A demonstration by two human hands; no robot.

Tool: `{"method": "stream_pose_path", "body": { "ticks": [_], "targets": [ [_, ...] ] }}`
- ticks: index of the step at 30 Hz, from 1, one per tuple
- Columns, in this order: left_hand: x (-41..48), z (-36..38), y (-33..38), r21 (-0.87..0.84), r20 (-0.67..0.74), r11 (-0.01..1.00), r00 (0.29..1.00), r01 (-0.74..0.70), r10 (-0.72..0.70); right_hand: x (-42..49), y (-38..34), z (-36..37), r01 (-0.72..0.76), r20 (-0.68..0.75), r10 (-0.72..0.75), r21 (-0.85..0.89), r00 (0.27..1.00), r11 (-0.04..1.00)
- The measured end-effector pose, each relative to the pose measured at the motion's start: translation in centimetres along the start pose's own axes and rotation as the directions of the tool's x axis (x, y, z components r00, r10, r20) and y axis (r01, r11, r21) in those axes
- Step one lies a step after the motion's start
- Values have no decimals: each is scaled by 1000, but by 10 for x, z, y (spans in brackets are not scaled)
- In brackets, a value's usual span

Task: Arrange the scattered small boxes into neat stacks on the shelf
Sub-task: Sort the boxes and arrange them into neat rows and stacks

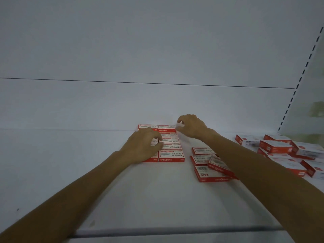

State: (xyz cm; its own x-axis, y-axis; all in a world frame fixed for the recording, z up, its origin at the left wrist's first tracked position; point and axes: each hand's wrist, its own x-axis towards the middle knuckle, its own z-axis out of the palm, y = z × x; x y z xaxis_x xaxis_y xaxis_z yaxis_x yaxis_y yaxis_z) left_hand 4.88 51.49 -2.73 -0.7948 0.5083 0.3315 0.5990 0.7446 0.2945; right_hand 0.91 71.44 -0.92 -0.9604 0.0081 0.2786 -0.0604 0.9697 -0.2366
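red-white boxes [171, 156], two columns | left hand [145, 146] grip unclear | right hand [191, 126] grip pinches back box [166, 128]

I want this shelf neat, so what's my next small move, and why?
Probably take the right hand to the tilted box and add it to the block. It and the left hand are at the block, whose rows look square, while that box lies askew across loose boxes beside it.

place: shop | evidence: white display shelf [157, 199], slotted upright [300, 79] at right, many identical red-and-white boxes [171, 156]
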Motion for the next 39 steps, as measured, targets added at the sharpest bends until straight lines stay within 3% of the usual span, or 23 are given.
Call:
{"method": "stream_pose_path", "body": {
  "ticks": [7, 11, 16, 26, 31, 36, 39],
  "targets": [
    [9, 2, 60, -148, -5, 982, 993, -115, 116, -47, 47, -44, 0, 20, 0, 13, 1000, 1000],
    [10, 12, 95, -193, 110, 962, 970, -194, 218, -83, 64, -61, 20, 31, -21, 30, 999, 999],
    [1, 28, 126, -111, 256, 966, 932, -234, 255, -120, 77, -69, 71, 16, -72, 67, 997, 995],
    [-8, 39, 136, -226, -102, 970, 993, -84, 62, -161, 74, -76, 189, 131, -209, 152, 969, 970],
    [-16, 36, 130, -249, -136, 964, 989, -92, 60, -158, 70, -71, 239, 66, -253, 168, 965, 956],
    [-27, 27, 105, -224, -147, 973, 989, -57, 24, -152, 52, -63, 289, -9, -289, -34, 957, 957],
    [-40, 20, 79, -146, -152, 989, 987, 21, -44, -142, 36, -56, 304, -47, -307, -54, 951, 951]
  ]
}}
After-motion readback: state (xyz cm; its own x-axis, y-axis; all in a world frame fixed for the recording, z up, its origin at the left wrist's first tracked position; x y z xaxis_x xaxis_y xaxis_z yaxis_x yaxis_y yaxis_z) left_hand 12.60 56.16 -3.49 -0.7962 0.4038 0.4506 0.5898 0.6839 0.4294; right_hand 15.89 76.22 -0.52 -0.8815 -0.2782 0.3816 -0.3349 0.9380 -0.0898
